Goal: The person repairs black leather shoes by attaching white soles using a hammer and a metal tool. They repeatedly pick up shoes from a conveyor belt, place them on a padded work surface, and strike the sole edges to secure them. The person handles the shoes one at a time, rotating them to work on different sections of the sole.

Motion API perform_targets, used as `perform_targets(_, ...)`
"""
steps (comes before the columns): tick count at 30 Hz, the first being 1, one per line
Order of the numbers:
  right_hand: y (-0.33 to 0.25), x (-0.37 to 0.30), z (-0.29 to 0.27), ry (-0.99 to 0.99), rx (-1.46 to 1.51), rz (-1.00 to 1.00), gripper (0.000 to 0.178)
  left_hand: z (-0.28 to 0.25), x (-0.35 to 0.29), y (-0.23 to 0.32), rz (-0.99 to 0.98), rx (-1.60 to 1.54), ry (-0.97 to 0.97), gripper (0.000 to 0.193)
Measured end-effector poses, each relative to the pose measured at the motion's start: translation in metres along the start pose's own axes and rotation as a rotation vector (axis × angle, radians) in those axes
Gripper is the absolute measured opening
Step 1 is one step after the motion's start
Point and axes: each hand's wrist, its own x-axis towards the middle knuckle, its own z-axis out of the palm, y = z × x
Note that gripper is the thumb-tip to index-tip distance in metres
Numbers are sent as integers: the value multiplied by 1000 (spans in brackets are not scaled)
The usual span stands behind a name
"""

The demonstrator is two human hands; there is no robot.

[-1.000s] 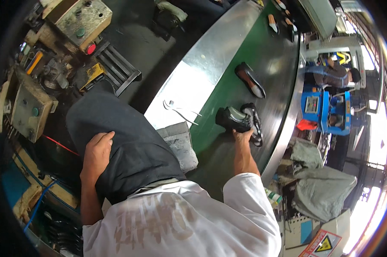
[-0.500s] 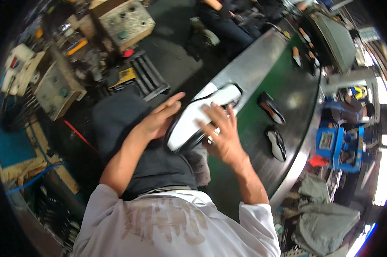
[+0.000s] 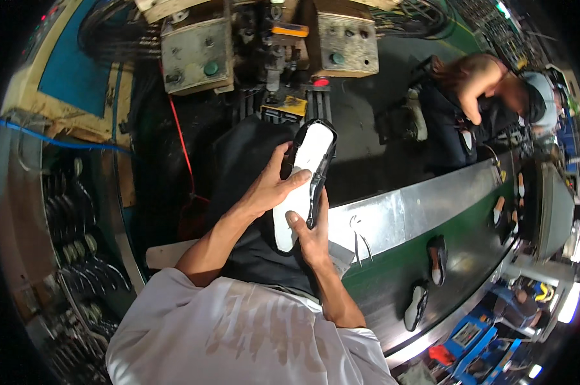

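Both my hands hold a black shoe (image 3: 310,151), its white underside turned up toward me and one end pointing away. My left hand (image 3: 270,187) wraps its left side, with the thumb lying across the white face. Lower down, my right hand (image 3: 311,236) grips the right side, its thumb pressed on the white surface. The black edge of the shoe curls around the white underside. Just right of my right hand, a pair of pincers (image 3: 362,240) lies on the metal ledge (image 3: 424,205).
Beyond the ledge, a green belt (image 3: 380,282) carries black shoes (image 3: 437,260). A machine with two control boxes (image 3: 197,58) stands ahead. Racks of dark, curved pieces (image 3: 78,256) are at left. Another person (image 3: 476,96) sits bent over at far right.
My view has swung, bringing the machine to the front. The shoe has turned from a slant to nearly straight ahead. My right hand has gone from lying over the underside to gripping its side.
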Motion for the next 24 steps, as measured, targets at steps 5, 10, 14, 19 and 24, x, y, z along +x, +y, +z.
perform_targets(5,-4,-23,-10,-74,-52,106,105,-31,5,-6,116,-131,-37,58)
perform_targets(10,-30,-22,-22,-128,-391,90,99,-41,2,-1,240,-3,-30,53)
perform_targets(14,-49,31,-16,47,-642,-298,76,-45,-2,14,274,138,-133,55)
perform_targets(19,-90,62,-12,0,-663,-234,68,-46,-13,45,381,548,-144,58)
perform_targets(24,-97,69,-26,-207,-589,-171,69,-45,-14,31,508,681,-14,59)
